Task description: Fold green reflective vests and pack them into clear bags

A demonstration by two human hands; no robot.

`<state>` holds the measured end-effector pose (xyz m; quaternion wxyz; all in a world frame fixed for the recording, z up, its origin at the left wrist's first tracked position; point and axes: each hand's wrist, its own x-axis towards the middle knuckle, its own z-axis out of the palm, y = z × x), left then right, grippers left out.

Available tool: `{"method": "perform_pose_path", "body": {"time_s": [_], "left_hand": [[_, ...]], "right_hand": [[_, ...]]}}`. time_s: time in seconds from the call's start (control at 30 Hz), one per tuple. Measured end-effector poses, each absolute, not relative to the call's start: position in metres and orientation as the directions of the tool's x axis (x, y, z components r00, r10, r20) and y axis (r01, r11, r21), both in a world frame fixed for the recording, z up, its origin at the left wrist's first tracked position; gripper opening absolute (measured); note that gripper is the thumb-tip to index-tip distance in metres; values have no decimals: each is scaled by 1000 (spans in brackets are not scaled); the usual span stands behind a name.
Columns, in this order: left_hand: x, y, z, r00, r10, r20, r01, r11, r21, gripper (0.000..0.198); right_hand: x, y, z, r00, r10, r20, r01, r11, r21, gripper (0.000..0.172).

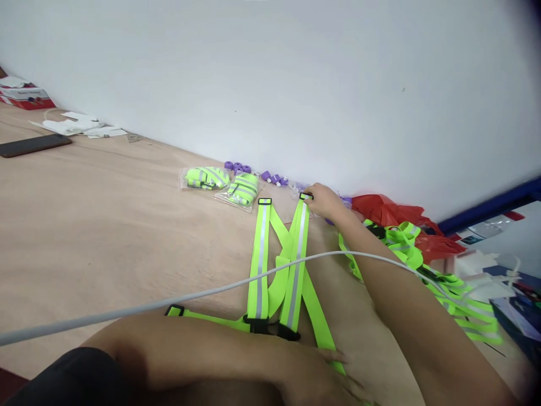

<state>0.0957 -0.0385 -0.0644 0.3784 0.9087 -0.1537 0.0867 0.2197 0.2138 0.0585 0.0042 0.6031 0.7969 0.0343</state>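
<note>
A neon-yellow reflective strap harness (279,270) with grey stripes and black buckles lies spread on the wooden table (105,225). My right hand (323,201) reaches far forward and pinches the black buckle at the far end of the right strap. Close to me, my left hand (325,375) lies flat with fingers stretched out, pressing the near end of a yellow strap onto the table. A white cable (169,304) runs across the harness and over my right forearm.
Two bagged harnesses (224,183) and small purple pieces (253,171) lie by the white wall. A pile of loose yellow harnesses (422,259) and a red plastic bag (393,217) sit at right. A dark phone (34,145), papers and a box lie far left.
</note>
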Motion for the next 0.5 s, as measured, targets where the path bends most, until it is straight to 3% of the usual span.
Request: {"method": "perform_pose_path", "body": {"time_s": [0.13, 0.33, 0.5], "left_hand": [[97, -38, -72, 920, -194, 340, -374, -693, 617, 12], [95, -35, -59, 949, -156, 275, -308, -640, 703, 6], [94, -32, -42, 939, -186, 288, -340, -607, 718, 12]], "right_hand": [[214, 221, 61, -287, 957, 47, 957, 284, 62, 38], [214, 223, 60, -295, 952, 78, 955, 293, 43, 38], [224, 217, 63, -288, 951, 115, 958, 288, 18, 38]]}}
